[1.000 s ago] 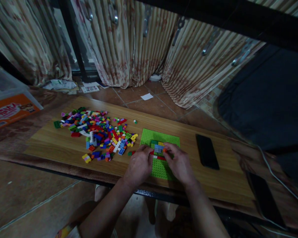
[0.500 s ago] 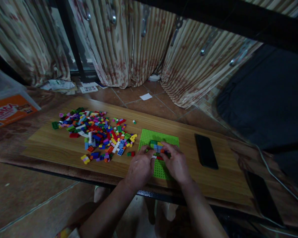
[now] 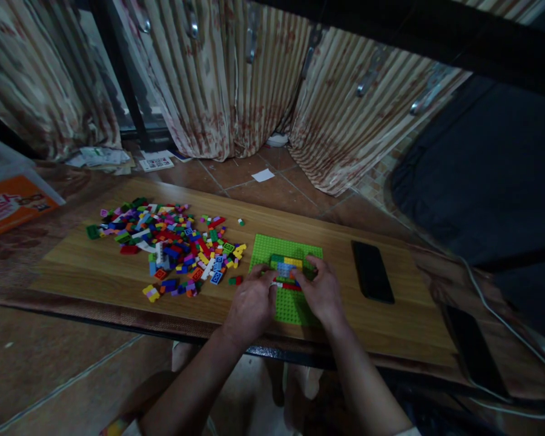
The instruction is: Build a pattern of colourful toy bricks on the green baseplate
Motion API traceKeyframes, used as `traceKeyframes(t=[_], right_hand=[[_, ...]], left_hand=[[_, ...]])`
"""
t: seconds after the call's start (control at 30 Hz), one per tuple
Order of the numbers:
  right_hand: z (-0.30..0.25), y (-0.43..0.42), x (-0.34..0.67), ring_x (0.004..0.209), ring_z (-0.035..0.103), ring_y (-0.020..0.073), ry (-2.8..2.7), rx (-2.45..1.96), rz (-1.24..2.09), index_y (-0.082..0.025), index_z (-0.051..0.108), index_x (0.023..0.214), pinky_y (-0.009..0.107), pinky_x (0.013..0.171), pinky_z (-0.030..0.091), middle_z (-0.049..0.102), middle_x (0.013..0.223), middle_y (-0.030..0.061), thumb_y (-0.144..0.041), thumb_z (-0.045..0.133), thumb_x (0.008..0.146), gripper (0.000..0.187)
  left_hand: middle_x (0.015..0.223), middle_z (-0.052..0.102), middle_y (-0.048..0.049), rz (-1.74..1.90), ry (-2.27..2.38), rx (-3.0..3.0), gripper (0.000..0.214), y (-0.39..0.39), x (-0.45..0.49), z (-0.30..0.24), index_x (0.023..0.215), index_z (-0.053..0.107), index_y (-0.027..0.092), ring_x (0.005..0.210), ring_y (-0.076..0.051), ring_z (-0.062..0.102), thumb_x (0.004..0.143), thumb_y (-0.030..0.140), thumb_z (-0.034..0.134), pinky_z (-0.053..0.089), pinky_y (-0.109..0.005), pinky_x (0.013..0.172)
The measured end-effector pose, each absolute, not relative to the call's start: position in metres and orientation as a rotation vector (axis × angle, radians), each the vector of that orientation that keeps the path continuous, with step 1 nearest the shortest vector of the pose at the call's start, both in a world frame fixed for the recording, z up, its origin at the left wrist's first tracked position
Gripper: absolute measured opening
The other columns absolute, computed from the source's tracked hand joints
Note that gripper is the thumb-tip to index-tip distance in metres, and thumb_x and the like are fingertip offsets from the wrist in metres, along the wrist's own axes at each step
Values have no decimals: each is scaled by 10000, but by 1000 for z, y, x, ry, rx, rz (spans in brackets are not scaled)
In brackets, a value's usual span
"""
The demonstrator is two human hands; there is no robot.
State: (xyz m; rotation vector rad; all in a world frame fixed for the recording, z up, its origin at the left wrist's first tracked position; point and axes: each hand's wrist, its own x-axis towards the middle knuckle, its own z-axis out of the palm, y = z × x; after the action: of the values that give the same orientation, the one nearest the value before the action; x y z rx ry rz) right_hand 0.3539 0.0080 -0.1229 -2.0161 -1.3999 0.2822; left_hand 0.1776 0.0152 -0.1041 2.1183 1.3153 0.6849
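Right hand (image 3: 323,292) spread wider beside the brick assembly (image 3: 285,266), uncovering its right side

Relative to the preceding frame, the right forefinger has parted from the thumb, and more of the yellow part shows. The right hand is loosely spread, its thumb tip against the near right part of the assembly. The left hand (image 3: 251,303) has its fingers curled together at the near left corner; whether they pinch a brick cannot be told. The assembly sits about mid-width on the green baseplate (image 3: 293,312), upon the wooden bench (image 3: 127,284).

Progress: dark green, yellow and light blue bricks form a compact group, with a red and white row along the near side. Studs remain bare at the far and near ends of the baseplate. A pile of loose bricks (image 3: 170,233) lies unused to the left; how many more belong on the assembly cannot be judged. Right of the baseplate, well apart from the pile, lies a black phone (image 3: 373,271).
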Motion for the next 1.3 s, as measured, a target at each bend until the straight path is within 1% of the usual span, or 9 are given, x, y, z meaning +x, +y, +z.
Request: traceKeyframes(t=[0.33, 0.47, 0.67, 0.8, 0.9, 1.0, 1.1, 1.2, 1.3], right_hand=[[-124, 14, 352, 945, 577, 280, -1369, -2043, 330, -136, 663, 1053, 422, 859, 458, 612, 1027, 141, -432, 674, 698, 463], [-124, 16, 350, 950, 567, 278, -1383, -2051, 330, -162, 669, 1047, 423, 870, 450, 605, 1026, 128, -394, 678, 689, 427], [-126, 14, 352, 939, 580, 271, -1341, -2013, 352, -187, 680, 1028, 431, 861, 457, 622, 1019, 113, -422, 691, 672, 427], [-124, 13, 361, 845, 619, 242, -1207, -1896, 469, -157, 668, 1048, 398, 778, 492, 673, 989, 119, -487, 627, 732, 459], [-116, 14, 361, 795, 631, 226, -1114, -1829, 372, -140, 672, 1015, 383, 752, 496, 695, 942, 119, -469, 563, 792, 412], [-105, 15, 346, 787, 633, 212, -1139, -1734, 295, -148, 677, 975, 362, 750, 496, 698, 915, 103, -426, 541, 824, 344], [-97, 13, 320, 820, 634, 199, -1244, -1623, 313, -174, 677, 949, 342, 763, 496, 691, 920, 81, -386, 529, 855, 276], [-92, 7, 293, 849, 624, 195, -1453, -1542, 370, -210, 670, 944, 339, 777, 491, 677, 921, 60, -345, 508, 886, 218], [-92, 2, 273, 862, 605, 195, -1715, -1502, 422, -236, 663, 935, 347, 803, 476, 665, 893, 41, -288, 506, 896, 170]], left_hand=[[1116, 624, -97, 676, 1291, 2088, 272, 17, 177, -101, 1085, 631, 166, 1017, -200, 613, 878, 156, 455, 498, -332, 918], [1097, 630, -91, 688, 1290, 2080, 261, 18, 177, -100, 1073, 634, 169, 1005, -203, 620, 880, 157, 458, 500, -339, 913], [1032, 656, -69, 813, 1244, 2033, 236, 20, 171, -92, 1014, 656, 183, 970, -181, 629, 879, 159, 464, 500, -309, 896], [1017, 676, -65, 1014, 1261, 1902, 236, 28, 158, -84, 999, 673, 183, 946, -174, 639, 868, 165, 478, 504, -289, 855], [994, 694, -65, 1191, 1346, 1698, 224, 41, 142, -79, 991, 686, 177, 893, -175, 648, 860, 226, 511, 507, -281, 802], [909, 704, -53, 1413, 1410, 1310, 231, 56, 123, -73, 953, 697, 161, 763, -156, 637, 815, 304, 578, 500, -258, 696], [832, 688, -26, 1603, 1307, 864, 235, 68, 102, -64, 878, 701, 145, 648, -95, 582, 726, 319, 659, 467, -201, 618], [763, 655, 1, 1666, 1205, 591, 232, 72, 85, -57, 798, 694, 131, 563, -46, 507, 634, 294, 711, 420, -162, 557], [755, 644, 5, 1662, 1152, 472, 252, 71, 75, -53, 761, 683, 122, 551, -38, 493, 570, 274, 742, 400, -156, 529]])
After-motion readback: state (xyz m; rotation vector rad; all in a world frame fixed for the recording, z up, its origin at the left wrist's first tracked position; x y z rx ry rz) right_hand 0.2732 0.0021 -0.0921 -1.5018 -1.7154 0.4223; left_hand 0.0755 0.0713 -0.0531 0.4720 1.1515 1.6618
